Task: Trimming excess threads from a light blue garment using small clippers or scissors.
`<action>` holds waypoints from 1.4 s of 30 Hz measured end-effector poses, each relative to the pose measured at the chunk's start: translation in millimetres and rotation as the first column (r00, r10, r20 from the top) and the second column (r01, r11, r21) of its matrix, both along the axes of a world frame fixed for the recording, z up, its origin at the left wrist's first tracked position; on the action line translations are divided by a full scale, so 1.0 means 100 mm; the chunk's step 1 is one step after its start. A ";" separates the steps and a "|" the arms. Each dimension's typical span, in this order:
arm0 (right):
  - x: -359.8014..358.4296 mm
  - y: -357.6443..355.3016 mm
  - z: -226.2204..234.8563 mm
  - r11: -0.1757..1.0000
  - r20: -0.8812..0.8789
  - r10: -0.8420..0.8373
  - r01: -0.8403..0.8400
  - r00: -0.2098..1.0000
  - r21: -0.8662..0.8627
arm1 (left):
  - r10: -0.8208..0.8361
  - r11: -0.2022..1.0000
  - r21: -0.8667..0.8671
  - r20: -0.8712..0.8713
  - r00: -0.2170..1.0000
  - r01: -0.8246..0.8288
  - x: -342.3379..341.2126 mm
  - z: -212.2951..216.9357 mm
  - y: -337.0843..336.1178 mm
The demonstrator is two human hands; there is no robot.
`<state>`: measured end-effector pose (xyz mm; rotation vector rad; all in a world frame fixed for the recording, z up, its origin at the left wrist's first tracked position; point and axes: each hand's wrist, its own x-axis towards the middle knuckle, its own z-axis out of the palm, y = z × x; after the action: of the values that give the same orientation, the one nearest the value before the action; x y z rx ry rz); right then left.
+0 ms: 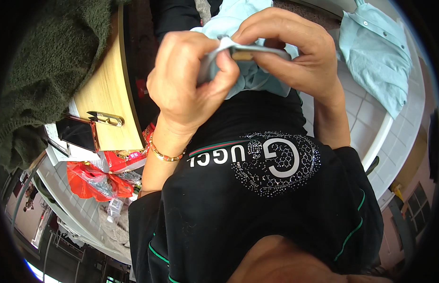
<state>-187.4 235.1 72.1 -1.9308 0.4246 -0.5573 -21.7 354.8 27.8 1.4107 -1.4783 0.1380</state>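
A light blue garment (pixel 257 78) lies over my lap, and its folded edge is raised between my two hands. My left hand (pixel 181 75), with a bracelet (pixel 165 153) at the wrist, pinches that edge between thumb and fingers. Opposite it, my right hand (pixel 299 52) grips the same edge, its thumb and forefinger close to the left fingertips. A small tan strip (pixel 242 55) shows inside the fold by the right fingers; I cannot make out what it is.
On the left, thread snips (pixel 106 119) and a dark wallet-like case (pixel 78 132) lie on a wooden tabletop (pixel 104 80), beside a dark green knit (pixel 45 70). Red plastic packaging (pixel 94 181) and a clear bottle (pixel 114 210) are below. Another light blue buttoned garment (pixel 377 56) lies at right.
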 end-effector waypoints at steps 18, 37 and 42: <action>-1.11 -0.82 -0.28 0.937 0.006 -0.300 0.293 0.954 0.192 | -0.047 0.811 0.399 -0.685 0.727 0.429 0.38 0.79 0.33; -0.09 0.10 0.06 0.846 0.037 0.149 -0.109 0.988 -0.521 | 0.064 0.908 0.195 -0.939 0.337 0.371 0.07 0.38 0.11; 0.06 0.03 0.17 0.837 0.202 0.091 0.035 0.975 -0.546 | -0.005 0.871 0.222 -0.888 0.461 0.437 0.04 0.42 0.10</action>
<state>-181.6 238.2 89.3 -2.3800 0.0891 -0.9426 -17.7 364.5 70.1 1.2533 -0.7818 -1.0345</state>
